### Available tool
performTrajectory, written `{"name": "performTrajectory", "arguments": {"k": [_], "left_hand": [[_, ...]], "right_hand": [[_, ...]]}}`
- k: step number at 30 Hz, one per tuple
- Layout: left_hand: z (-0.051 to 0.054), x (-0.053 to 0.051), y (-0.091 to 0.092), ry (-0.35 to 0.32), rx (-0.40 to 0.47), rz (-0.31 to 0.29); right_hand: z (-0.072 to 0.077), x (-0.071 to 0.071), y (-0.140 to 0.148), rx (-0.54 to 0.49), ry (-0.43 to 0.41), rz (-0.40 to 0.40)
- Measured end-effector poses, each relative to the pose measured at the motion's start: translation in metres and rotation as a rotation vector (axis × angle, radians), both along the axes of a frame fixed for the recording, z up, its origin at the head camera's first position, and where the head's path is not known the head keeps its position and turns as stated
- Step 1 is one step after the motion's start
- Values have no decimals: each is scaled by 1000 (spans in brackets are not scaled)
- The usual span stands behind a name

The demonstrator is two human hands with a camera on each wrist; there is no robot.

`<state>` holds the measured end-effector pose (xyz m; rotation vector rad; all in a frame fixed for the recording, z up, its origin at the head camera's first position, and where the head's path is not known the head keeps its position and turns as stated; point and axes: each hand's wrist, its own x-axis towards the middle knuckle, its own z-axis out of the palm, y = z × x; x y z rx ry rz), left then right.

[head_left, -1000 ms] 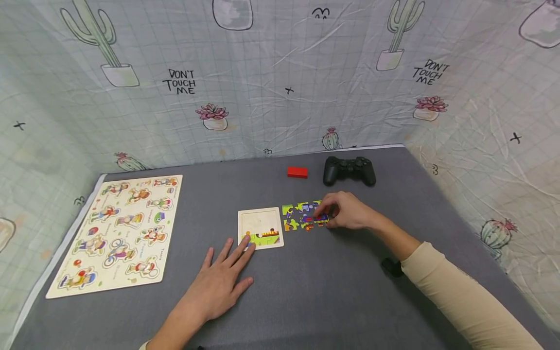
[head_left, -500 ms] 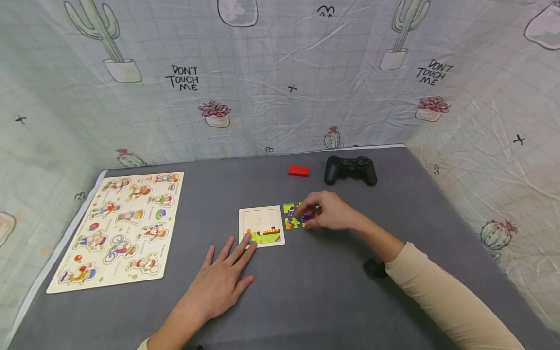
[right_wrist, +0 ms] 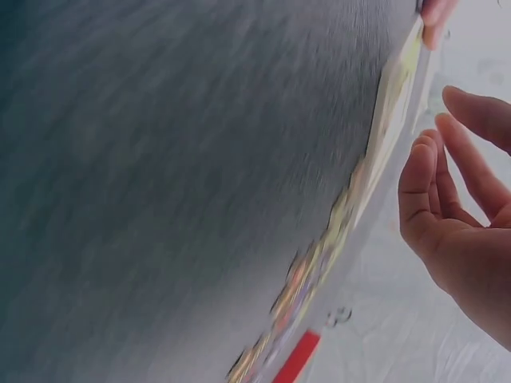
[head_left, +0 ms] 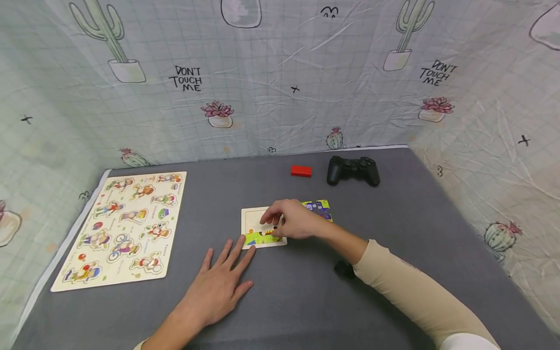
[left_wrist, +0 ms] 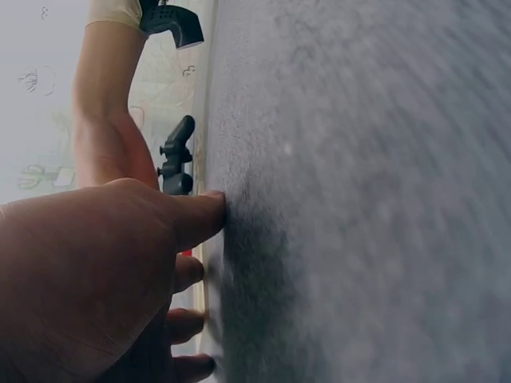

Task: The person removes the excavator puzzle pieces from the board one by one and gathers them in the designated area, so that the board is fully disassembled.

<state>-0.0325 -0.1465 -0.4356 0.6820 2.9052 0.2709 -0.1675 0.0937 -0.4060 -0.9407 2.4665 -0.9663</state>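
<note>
- Head view first: closest to us, the left hand (head_left: 216, 291) lies on the grey surface (head_left: 306, 301), its grip spread, fingertips at the puzzle tray's near-left corner.
- Off to the left we see a large picture board (head_left: 171, 228), its long axis running away from us, far end leaning right.
- Ahead of us, the puzzle tray (head_left: 253, 215) lies flat, nearly square, its near edge running left to right; green pieces (head_left: 262, 238) line that edge.
- Over its right side we have the right hand (head_left: 297, 221), fingers bent; we cannot tell whether this grip pinches anything.
- Just right of the tray, partly covered, lie loose pieces (head_left: 323, 205).
- Farther from us sit a red block (head_left: 301, 171), lengthwise left to right, and a black controller (head_left: 353, 171).
</note>
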Motion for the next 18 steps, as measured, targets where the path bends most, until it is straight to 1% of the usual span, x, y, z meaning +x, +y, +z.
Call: {"name": "performTrajectory", "arguments": {"k": [4,6,12,18], "left_hand": [[0,1,-2,-4,2,-12],[1,1,-3,-10,8,-15],[3,0,-7,-50,28,-22],[3,-2,-8,-72,36,-26]], "right_hand": [[-2,1,-15,37,3,17],[-3,1,-21,54,20,26],[-5,3,-35,90,47,55],[-8,4,-38,100,51,27]]}}
